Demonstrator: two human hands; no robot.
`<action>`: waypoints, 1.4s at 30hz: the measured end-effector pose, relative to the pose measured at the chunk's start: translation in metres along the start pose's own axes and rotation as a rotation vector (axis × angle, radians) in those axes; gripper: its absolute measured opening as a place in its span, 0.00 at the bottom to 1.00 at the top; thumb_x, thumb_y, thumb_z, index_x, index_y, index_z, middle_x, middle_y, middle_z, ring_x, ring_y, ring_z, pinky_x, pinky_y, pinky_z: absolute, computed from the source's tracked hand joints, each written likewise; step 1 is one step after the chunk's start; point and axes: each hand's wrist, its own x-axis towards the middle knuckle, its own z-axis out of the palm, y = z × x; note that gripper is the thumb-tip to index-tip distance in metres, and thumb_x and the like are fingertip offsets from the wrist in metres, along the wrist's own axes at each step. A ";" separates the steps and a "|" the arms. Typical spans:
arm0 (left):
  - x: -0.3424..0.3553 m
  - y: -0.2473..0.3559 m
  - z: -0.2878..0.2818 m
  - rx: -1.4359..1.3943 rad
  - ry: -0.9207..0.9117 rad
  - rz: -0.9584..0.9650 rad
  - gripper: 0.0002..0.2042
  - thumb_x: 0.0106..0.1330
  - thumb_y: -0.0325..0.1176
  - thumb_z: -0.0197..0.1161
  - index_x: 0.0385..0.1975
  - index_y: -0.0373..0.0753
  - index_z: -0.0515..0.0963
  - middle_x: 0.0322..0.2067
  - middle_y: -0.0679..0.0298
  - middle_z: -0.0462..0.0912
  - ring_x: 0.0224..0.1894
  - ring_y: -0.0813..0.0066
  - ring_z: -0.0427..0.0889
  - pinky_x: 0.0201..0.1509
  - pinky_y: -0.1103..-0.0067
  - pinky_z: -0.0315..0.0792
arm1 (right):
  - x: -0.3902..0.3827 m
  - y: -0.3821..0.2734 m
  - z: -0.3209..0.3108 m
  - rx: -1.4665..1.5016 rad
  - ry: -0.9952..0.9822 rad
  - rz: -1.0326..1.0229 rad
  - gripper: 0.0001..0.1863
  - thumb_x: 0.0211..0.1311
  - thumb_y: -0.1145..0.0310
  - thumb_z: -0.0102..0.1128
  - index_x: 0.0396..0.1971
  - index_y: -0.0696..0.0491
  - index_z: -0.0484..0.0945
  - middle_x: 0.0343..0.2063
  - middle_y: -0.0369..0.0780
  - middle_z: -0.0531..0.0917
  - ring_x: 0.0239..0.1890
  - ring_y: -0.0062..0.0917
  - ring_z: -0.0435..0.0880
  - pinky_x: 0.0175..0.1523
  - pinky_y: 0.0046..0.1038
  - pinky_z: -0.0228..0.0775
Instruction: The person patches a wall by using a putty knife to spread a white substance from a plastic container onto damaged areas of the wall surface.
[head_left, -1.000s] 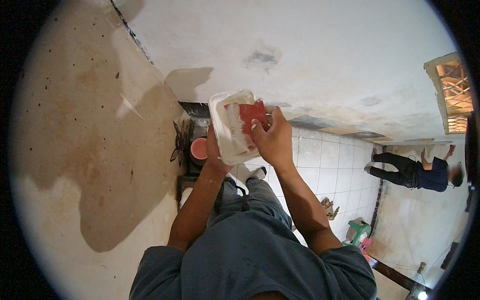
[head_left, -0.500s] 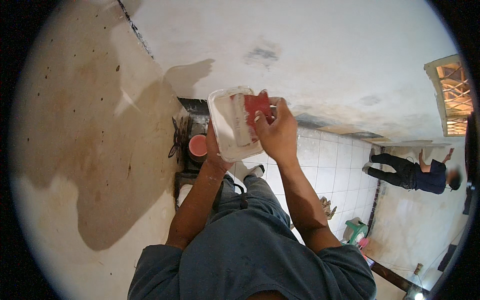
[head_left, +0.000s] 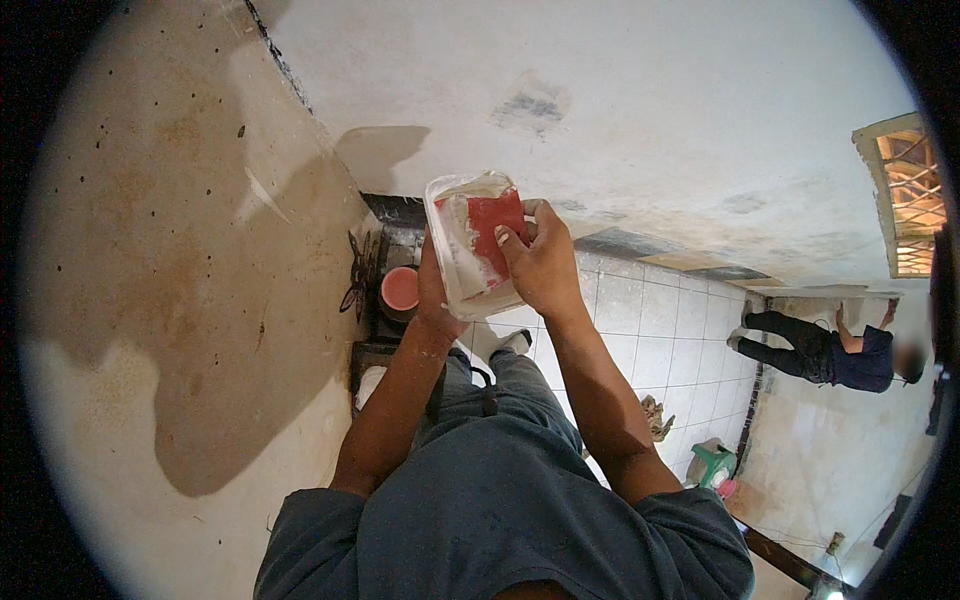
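My left hand (head_left: 434, 292) grips a clear rectangular plastic tub (head_left: 446, 270) from its left side and underneath; most of the fingers are hidden behind it. White paste (head_left: 462, 262) coats the inside of the tub. A flat red putty spreader (head_left: 494, 216) is pinched in my right hand (head_left: 548, 262), with the thumb on its upper face and the fingers behind its right edge. The spreader lies inside the tub's outline, its left part smeared with the white paste. Both hands are raised in front of my body, near the wall.
A whitish wall (head_left: 680, 110) with grey patches stands ahead, and a stained beige wall (head_left: 130, 250) at left. Below are a pink round container (head_left: 400, 288), a dark shelf-like thing (head_left: 372, 352) and white floor tiles (head_left: 650, 310). Another person (head_left: 820, 350) works at the far right, near a green stool (head_left: 712, 464).
The red spreader has moved left and deeper into the tub, and the thick paste strip on it shows less. The tub has shifted slightly right. The other person's arms have moved a little.
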 end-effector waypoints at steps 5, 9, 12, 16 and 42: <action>0.001 0.001 0.002 0.098 0.156 -0.031 0.32 0.73 0.60 0.39 0.67 0.43 0.60 0.61 0.57 0.71 0.60 0.60 0.74 0.64 0.63 0.70 | 0.003 -0.003 -0.003 0.381 -0.103 0.168 0.14 0.62 0.74 0.58 0.45 0.64 0.71 0.35 0.50 0.84 0.37 0.33 0.86 0.43 0.31 0.78; 0.004 0.006 0.005 0.161 0.279 -0.033 0.32 0.71 0.59 0.41 0.65 0.42 0.63 0.59 0.56 0.72 0.58 0.58 0.75 0.61 0.60 0.73 | 0.007 -0.007 -0.016 0.749 -0.145 0.379 0.13 0.64 0.76 0.57 0.47 0.63 0.70 0.39 0.45 0.83 0.39 0.26 0.84 0.45 0.26 0.78; 0.005 0.011 0.000 0.207 0.253 0.014 0.32 0.70 0.59 0.42 0.65 0.41 0.64 0.58 0.55 0.73 0.58 0.57 0.76 0.60 0.58 0.74 | 0.009 -0.004 -0.020 0.951 -0.149 0.442 0.14 0.64 0.76 0.58 0.48 0.62 0.70 0.39 0.42 0.82 0.40 0.24 0.83 0.46 0.25 0.77; 0.008 0.018 0.003 0.234 0.239 0.031 0.31 0.70 0.58 0.42 0.64 0.41 0.64 0.56 0.55 0.75 0.54 0.55 0.78 0.59 0.55 0.74 | 0.015 0.009 -0.026 1.005 -0.113 0.410 0.14 0.64 0.73 0.60 0.47 0.58 0.72 0.38 0.37 0.81 0.40 0.22 0.80 0.46 0.24 0.75; -0.045 0.086 -0.051 0.304 0.233 0.250 0.32 0.69 0.62 0.42 0.66 0.49 0.63 0.62 0.61 0.70 0.59 0.55 0.76 0.57 0.53 0.75 | 0.088 0.041 0.046 1.339 0.022 0.570 0.07 0.65 0.78 0.53 0.42 0.57 0.75 0.40 0.39 0.80 0.46 0.26 0.80 0.54 0.31 0.77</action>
